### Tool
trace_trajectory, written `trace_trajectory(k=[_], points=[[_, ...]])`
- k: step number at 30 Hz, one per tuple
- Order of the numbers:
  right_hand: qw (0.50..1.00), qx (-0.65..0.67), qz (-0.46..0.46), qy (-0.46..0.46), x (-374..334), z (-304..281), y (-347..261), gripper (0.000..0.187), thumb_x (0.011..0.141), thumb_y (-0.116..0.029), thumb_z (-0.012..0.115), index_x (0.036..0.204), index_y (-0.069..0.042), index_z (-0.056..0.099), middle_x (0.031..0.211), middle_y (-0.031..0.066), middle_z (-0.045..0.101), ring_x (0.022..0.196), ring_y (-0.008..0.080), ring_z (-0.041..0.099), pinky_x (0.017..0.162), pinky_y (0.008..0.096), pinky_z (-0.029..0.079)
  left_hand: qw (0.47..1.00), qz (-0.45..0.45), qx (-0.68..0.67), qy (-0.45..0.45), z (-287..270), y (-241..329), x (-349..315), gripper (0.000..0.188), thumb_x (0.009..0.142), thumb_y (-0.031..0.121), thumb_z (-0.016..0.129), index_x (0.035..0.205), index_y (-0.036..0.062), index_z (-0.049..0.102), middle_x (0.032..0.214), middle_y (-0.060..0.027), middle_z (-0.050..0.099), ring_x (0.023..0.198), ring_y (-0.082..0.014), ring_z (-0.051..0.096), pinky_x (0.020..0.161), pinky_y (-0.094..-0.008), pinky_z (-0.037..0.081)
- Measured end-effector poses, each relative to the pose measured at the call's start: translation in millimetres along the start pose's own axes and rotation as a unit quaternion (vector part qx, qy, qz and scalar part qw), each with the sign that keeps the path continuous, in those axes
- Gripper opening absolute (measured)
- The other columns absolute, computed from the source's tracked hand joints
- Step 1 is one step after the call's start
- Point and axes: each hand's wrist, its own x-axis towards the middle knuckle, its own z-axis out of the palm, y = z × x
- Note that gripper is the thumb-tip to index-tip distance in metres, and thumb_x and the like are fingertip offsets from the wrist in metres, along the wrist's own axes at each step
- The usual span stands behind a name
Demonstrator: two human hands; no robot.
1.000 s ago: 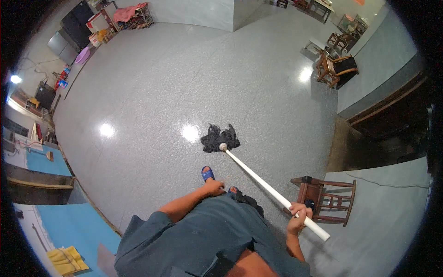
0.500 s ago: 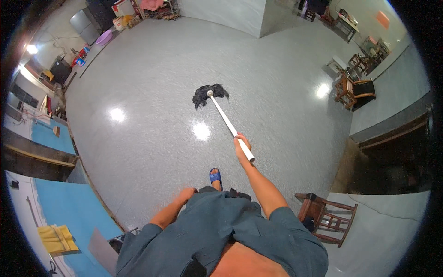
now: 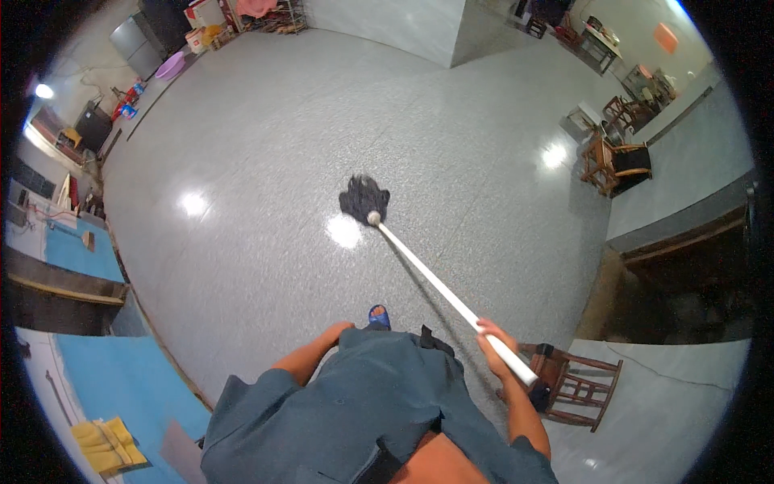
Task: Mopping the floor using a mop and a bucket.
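Note:
A mop with a long white handle [image 3: 431,278] slants across the grey floor [image 3: 266,266]. Its black string head [image 3: 361,198] lies on the floor ahead of me, the strands trailing away from the pale round joint. My right hand [image 3: 496,347] is closed around the handle near its upper end, out to my right. My left hand [image 3: 342,329] rests at the front of my dark green clothing; its fingers are mostly hidden. One foot in a blue slipper [image 3: 378,317] shows just beyond my clothing.
A wooden chair [image 3: 576,383] stands close by my right arm, against the wall. Farther right is another wooden chair [image 3: 613,161] with a dark seat. At the far left are a purple basin [image 3: 170,66] and a grey fridge [image 3: 135,47]. A wall corner [image 3: 451,56] juts out ahead.
My right hand has drawn the mop back toward me and to the right. The mop head is nearer, and its strands now trail away from me instead of spreading sideways.

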Motion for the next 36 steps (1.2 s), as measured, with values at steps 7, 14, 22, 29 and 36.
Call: trace_trajectory(k=[7, 14, 22, 29, 36], points=[[0.949, 0.193, 0.098, 0.231, -29, -48, -32, 0.017, 0.088, -0.015, 0.04, 0.088, 0.0, 0.049, 0.102, 0.024, 0.057, 0.103, 0.0359, 0.055, 0.076, 0.046, 0.055, 0.996, 0.042, 0.014, 0.075, -40, 43, 45, 0.028, 0.075, 0.023, 0.058, 0.096, 0.0049, 0.064, 0.093, -0.0175, 0.065, 0.087, -0.0336, 0.062, 0.076, -0.0412, 0.048], [0.966, 0.217, 0.082, 0.111, 47, -1, -18, 0.012, 0.084, -0.004, 0.039, 0.08, 0.003, 0.049, 0.102, 0.0251, 0.058, 0.108, 0.0386, 0.053, 0.075, 0.0478, 0.056, 0.999, 0.031, -0.033, -0.008, -11, 6, 44, 0.034, 0.074, 0.027, 0.06, 0.101, 0.0074, 0.064, 0.098, -0.0184, 0.064, 0.093, -0.0326, 0.06, 0.081, -0.0401, 0.047], [0.965, 0.26, 0.031, -0.001, 193, 152, 33, 0.012, 0.084, -0.004, 0.048, 0.085, 0.002, 0.059, 0.103, 0.0193, 0.059, 0.105, 0.03, 0.055, 0.078, 0.0357, 0.055, 0.988, -0.109, -0.067, 0.088, -14, -6, -9, 0.035, 0.072, 0.028, 0.059, 0.095, 0.0029, 0.065, 0.097, -0.0185, 0.064, 0.092, -0.0334, 0.061, 0.079, -0.0404, 0.047], [0.982, 0.092, -0.125, -0.11, 233, 182, 50, 0.008, 0.084, -0.004, 0.052, 0.084, 0.0, 0.059, 0.1, 0.0117, 0.062, 0.101, 0.0215, 0.057, 0.088, 0.0323, 0.044, 0.979, -0.141, -0.084, 0.119, -7, 4, -24, 0.034, 0.072, 0.029, 0.058, 0.095, 0.0052, 0.066, 0.097, -0.0192, 0.064, 0.092, -0.0342, 0.06, 0.079, -0.0405, 0.046], [0.992, 0.036, 0.118, 0.011, 166, 11, 49, 0.018, 0.086, -0.016, 0.053, 0.094, -0.004, 0.065, 0.1, 0.0062, 0.064, 0.091, 0.016, 0.059, 0.077, 0.0294, 0.049, 0.992, -0.016, -0.109, 0.059, 18, 13, 16, 0.038, 0.074, 0.036, 0.057, 0.092, 0.0041, 0.066, 0.096, -0.0215, 0.063, 0.092, -0.0359, 0.06, 0.078, -0.0404, 0.046]])
